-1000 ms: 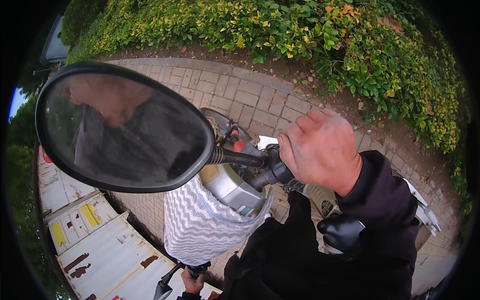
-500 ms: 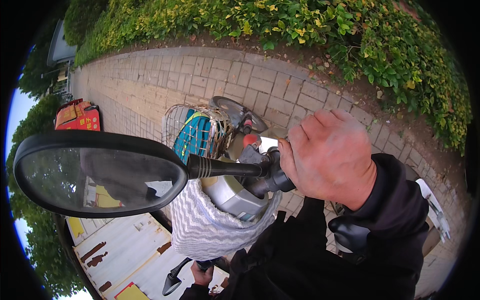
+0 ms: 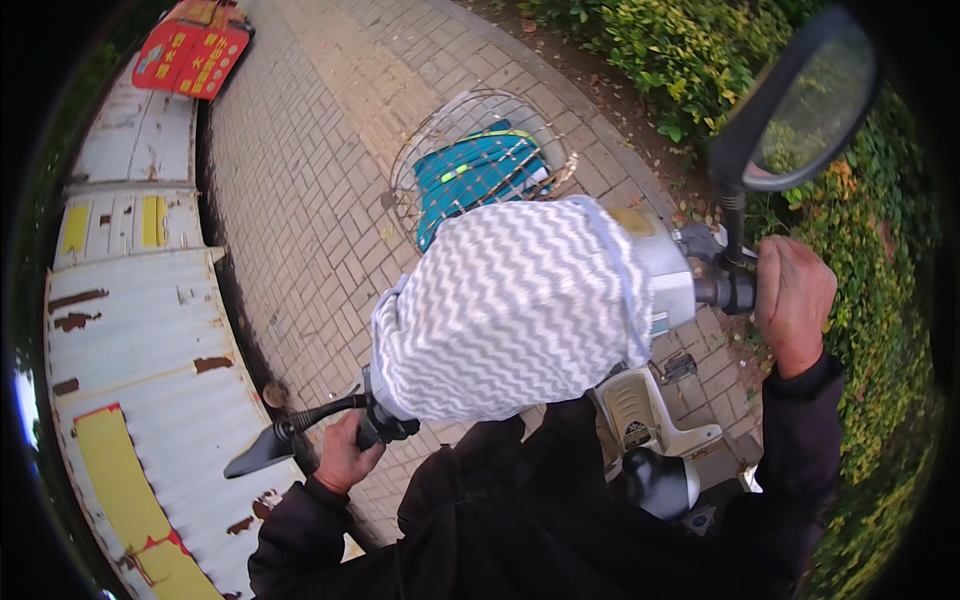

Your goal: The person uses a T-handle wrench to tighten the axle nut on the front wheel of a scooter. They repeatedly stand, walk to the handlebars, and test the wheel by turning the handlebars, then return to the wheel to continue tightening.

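I have both hands on the handlebar of a scooter. My left hand (image 3: 347,455) is closed round the left handlebar grip (image 3: 388,420), beside a black mirror (image 3: 258,450) tilted outward. At the right end, my right hand (image 3: 797,300) wraps the right handlebar grip (image 3: 740,294), just below a larger oval mirror (image 3: 812,125). A white and grey zigzag-striped towel (image 3: 510,310) drapes over the middle of the handlebar and hides most of it. Silver bodywork (image 3: 668,275) shows at its right edge. Ahead, a wire basket (image 3: 397,190) holds a teal bag (image 3: 478,170).
Brick paving (image 3: 290,250) stretches ahead. White metal panels (image 3: 150,330) with rust and yellow patches line the left; a red vehicle or cart (image 3: 195,55) stands farther on. Hedges (image 3: 650,60) border the right. A beige plastic seat (image 3: 650,405) and black saddle (image 3: 655,480) sit near my legs.
My view has swung from the right grip to the whole handlebar. The towel and basket now appear central, and my left hand shows larger. Both hands remain on the grips.
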Demonstrator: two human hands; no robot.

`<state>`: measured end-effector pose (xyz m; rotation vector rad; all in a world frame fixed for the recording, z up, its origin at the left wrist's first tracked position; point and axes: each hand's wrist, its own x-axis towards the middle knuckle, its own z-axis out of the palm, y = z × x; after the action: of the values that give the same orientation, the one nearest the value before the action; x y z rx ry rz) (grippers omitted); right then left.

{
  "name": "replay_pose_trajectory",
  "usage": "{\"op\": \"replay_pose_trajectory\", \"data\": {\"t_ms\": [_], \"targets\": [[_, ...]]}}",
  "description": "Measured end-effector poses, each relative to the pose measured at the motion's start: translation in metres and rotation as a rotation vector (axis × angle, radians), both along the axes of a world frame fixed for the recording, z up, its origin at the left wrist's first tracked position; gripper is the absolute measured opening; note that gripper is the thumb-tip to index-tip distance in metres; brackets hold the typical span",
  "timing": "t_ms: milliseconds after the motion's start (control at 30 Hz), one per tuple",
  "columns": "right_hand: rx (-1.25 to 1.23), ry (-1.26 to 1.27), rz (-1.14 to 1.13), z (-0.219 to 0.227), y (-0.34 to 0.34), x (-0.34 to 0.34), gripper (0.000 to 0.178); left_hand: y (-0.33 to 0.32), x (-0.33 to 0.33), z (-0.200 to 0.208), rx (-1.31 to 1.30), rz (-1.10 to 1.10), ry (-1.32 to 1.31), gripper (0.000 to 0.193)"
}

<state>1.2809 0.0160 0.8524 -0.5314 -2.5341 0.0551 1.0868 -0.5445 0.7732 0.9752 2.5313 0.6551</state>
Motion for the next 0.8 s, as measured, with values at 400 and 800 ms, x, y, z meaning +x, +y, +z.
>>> {"op": "replay_pose_trajectory", "data": {"t_ms": [400,800], "targets": [[0.149,-0.098,-0.094,-0.017,0.038,0.004,0.049,-0.023,0.002,-0.027,0.358,-0.008,0.173,0.044],[-0.317,-0.058,-0.129,0.037,0.097,0.001,0.052,-0.014,-0.007,-0.046,0.695,0.029,-0.037,0.014]]}}
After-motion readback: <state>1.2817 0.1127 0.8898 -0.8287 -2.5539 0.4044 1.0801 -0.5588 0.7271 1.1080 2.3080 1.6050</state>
